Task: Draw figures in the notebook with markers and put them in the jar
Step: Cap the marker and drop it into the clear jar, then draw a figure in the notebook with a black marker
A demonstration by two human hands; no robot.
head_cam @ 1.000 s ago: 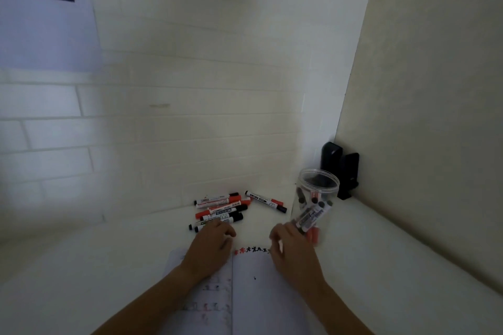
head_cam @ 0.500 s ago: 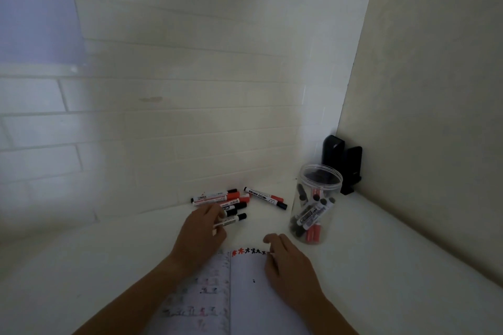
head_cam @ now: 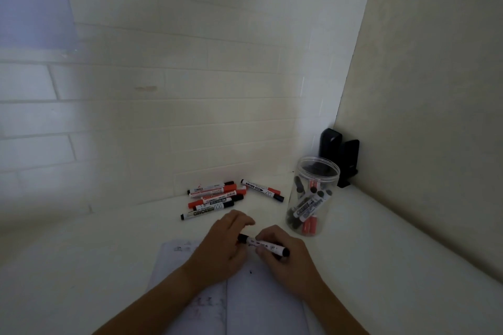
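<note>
An open notebook lies on the white table in front of me, small drawn figures faintly visible on its left page. Over its top edge, both hands hold one black-capped white marker lying roughly level. My left hand grips its left end and my right hand grips its right half. A clear plastic jar stands open to the right, with several black and red markers inside. A loose pile of red and black markers lies beyond the hands, and one more marker lies between pile and jar.
A black two-part object stands in the corner behind the jar. A white brick wall closes the far side and a beige wall runs along the right. The white table extends to the right of the jar.
My left hand lifted a black marker from the pile and carried it back over the notebook. My right hand rose from the page and took hold of the marker's other end.
</note>
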